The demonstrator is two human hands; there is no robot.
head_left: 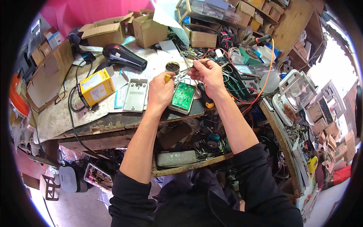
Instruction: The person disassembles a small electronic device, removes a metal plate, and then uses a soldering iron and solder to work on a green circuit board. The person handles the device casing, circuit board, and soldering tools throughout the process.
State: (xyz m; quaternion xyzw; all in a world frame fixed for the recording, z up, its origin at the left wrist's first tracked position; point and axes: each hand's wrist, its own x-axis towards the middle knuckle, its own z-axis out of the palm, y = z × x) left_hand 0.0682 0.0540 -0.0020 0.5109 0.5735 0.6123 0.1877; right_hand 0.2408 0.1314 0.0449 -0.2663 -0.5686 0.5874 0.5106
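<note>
One hand, the left hand [159,92], is closing around a yellow-handled tool [167,78]; the tool's working end is too small to make out. The right hand [211,77] is pressing thumb and fingers together on a thin dark piece [190,68] of a kind that cannot be told. Both are working near each other, above the far end of a green circuit board [183,95]. The board is lying in a grey casing [180,110] near the front edge of the worktop [109,128], between the forearms. To the left, a second grey casing half [135,95] is lying flat. A round tin [166,68] is standing just beyond the left hand. A black-and-yellow handle [206,99] is lying right of the board. Farther left, a yellow box [96,87] is resting, with a black hair dryer [124,56] lying beyond it. On the right, an orange cable [271,64] is curving. Below, a wooden drawer [193,170] is holding a grey block [176,158].
</note>
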